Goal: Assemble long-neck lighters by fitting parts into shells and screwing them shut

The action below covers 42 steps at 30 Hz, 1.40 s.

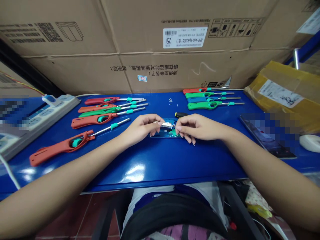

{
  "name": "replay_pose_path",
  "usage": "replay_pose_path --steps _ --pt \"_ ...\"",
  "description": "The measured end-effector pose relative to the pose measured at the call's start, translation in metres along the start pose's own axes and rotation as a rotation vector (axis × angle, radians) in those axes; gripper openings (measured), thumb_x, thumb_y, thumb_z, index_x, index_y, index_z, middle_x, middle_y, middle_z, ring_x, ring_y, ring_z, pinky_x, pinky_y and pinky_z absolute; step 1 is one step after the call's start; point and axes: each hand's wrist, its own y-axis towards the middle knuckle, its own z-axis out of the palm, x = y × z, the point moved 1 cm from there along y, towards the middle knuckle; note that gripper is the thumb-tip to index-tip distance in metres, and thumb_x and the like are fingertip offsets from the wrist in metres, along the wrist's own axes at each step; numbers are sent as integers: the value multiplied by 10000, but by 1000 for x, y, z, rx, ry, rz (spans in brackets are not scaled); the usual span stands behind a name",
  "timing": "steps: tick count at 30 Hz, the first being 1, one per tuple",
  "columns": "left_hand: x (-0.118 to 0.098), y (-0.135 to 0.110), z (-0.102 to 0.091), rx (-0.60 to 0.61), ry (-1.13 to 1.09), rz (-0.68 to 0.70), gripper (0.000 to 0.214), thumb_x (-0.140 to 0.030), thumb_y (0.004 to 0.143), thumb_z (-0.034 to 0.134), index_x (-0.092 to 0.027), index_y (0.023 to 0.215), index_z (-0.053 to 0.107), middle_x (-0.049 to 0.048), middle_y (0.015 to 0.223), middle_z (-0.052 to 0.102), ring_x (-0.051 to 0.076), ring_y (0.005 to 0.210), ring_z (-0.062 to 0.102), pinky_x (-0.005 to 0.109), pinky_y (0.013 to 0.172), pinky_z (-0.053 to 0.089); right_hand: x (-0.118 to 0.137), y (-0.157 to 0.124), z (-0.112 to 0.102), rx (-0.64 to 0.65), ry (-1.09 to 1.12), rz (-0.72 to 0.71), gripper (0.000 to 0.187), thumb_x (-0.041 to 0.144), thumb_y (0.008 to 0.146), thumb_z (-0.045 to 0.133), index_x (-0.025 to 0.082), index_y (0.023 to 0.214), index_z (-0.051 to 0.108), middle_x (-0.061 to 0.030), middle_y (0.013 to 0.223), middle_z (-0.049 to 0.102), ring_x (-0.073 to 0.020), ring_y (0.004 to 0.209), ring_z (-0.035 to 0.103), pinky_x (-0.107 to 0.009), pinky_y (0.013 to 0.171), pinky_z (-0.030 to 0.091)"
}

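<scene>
My left hand (147,126) is closed in a pinch on a small, shiny silver box-shaped part (166,125), held above an opened blue lighter casing (157,135). My right hand (196,126) pinches at the part's right end; what lies between those fingertips is too small to make out. A green piece (172,133) and a thin pale wire show in the casing under the hands. Just behind the right hand lies a black-and-yellow handle (181,115), partly hidden by the fingers.
Several long-necked lighters (93,120) lie on the left of the blue table (155,163), others (203,105) at the back right. A white power strip (42,115) runs along the left edge. Cardboard (87,66) stands behind; a phone-like dark slab (267,136) and taped parcel (287,90) sit right.
</scene>
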Motion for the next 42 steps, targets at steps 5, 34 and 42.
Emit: replay_pose_path --steps 5,34,42 --pt "1 1 -1 6 -7 -6 221 -327 841 680 -116 904 680 -19 656 588 86 537 493 219 538 381 1 0 1 11 -33 5 255 404 951 647 173 852 604 20 716 617 -72 506 584 -180 434 531" --pt "0 1 -2 26 58 -17 205 -316 856 664 -116 894 694 -19 638 565 82 528 467 207 518 357 3 -1 1 6 -112 37 242 392 946 626 169 853 639 12 682 609 -92 498 574 -207 441 527" --pt "0 0 -1 32 121 -17 265 -377 853 688 -118 898 713 -11 637 585 86 527 482 203 511 366 -1 0 3 -36 -147 -16 188 322 927 612 175 812 638 56 568 548 -82 413 527 -194 393 438"
